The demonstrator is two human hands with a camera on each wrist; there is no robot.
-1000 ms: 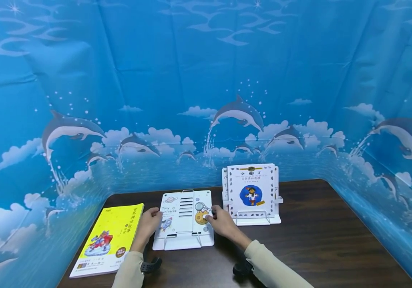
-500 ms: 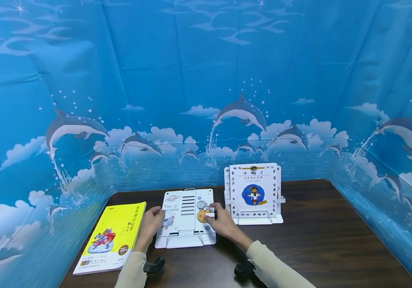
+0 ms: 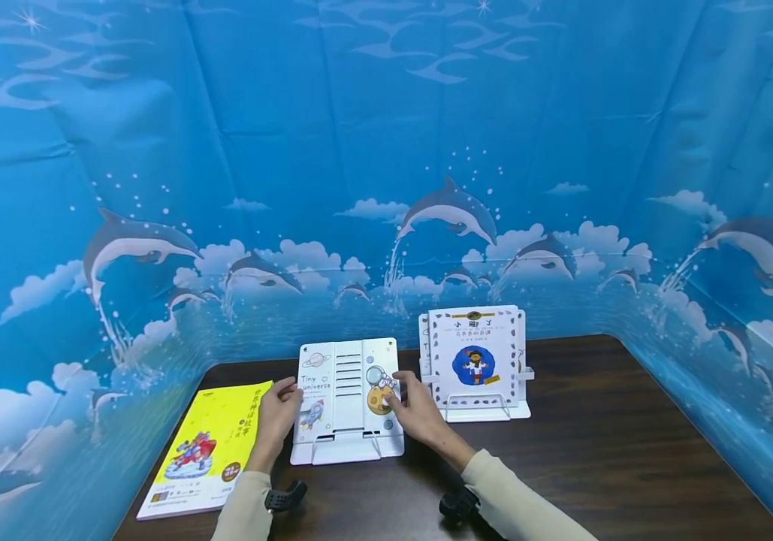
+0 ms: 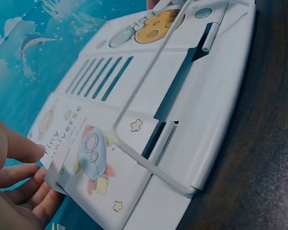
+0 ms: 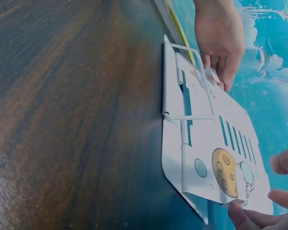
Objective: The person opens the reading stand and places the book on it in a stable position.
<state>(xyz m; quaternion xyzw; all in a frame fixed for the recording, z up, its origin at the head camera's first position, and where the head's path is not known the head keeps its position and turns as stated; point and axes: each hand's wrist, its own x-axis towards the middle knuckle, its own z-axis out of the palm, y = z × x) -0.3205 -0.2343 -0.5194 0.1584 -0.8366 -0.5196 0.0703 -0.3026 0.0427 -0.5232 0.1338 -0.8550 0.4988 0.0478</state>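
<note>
watching remotely, i see a yellow book [image 3: 209, 445] nearest, long axis slanting away. on the desk [image 3: 616, 451], a white stand [image 3: 348, 412] leans back, base running crosswise, printed face toward me; fingers of the left hand [image 3: 278, 412] pinch its left edge, those of the right hand [image 3: 421, 413] hold its right. farther, a second stand [image 3: 521, 410] holds a picture book [image 3: 474, 365].

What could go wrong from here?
Right grip is close to the loaded stand; a rightward drift might knock it.
Left grip is beside the yellow book, near the table's left edge; a bump could shift it.
The tilted Tiny universe stand might drop if either grip slips.
</note>
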